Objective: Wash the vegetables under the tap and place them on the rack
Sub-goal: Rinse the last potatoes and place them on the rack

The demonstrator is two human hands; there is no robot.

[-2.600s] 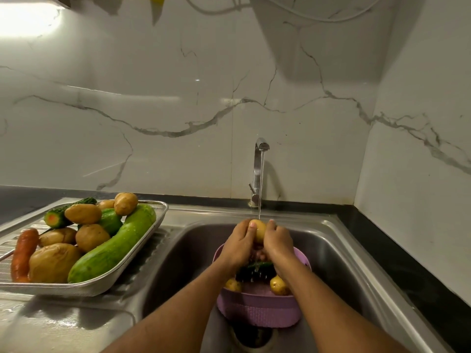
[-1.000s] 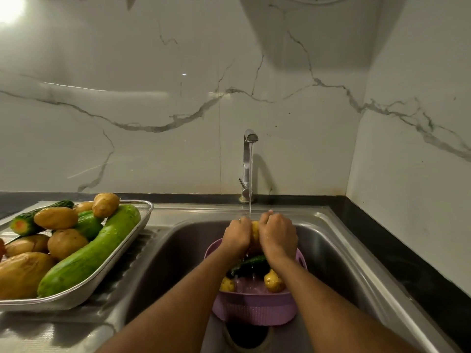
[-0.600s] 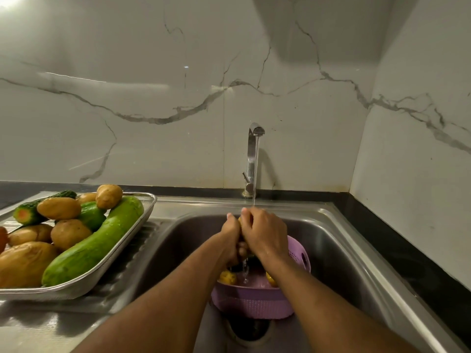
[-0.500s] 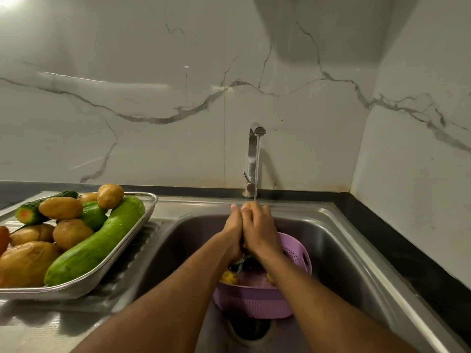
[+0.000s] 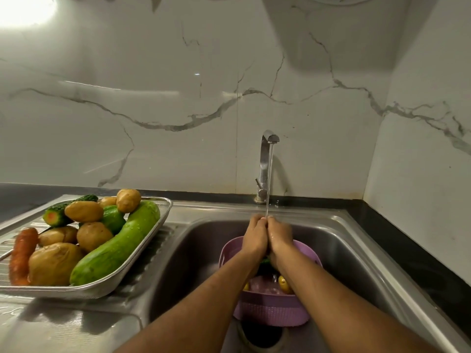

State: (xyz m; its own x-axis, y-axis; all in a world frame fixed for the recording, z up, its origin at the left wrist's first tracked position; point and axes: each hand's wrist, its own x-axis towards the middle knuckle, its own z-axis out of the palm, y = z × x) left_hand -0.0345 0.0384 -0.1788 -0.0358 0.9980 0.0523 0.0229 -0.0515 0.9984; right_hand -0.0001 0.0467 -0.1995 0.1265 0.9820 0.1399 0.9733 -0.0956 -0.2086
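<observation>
Water runs from the steel tap [image 5: 266, 159] onto my two hands, which are pressed together over a purple basket [image 5: 270, 309] in the sink. My left hand [image 5: 254, 240] and my right hand [image 5: 280, 238] are cupped round a small potato that is hidden between the palms. In the basket below them lie a yellow potato [image 5: 283, 282] and a dark green vegetable [image 5: 265, 262], mostly hidden by my wrists. On the drainboard to the left, the metal rack tray [image 5: 142, 256] holds a long green gourd [image 5: 119, 248], several potatoes [image 5: 94, 235] and a carrot [image 5: 23, 253].
The steel sink basin [image 5: 356, 263] surrounds the basket, with the drain [image 5: 260, 337] just below it. A black counter edge [image 5: 407, 250] runs along the marble walls at the back and right. A wet steel drainboard [image 5: 63, 327] lies in front of the tray.
My hands have closed together round the potato under the stream, so it no longer shows between them. The tray and basket have not moved.
</observation>
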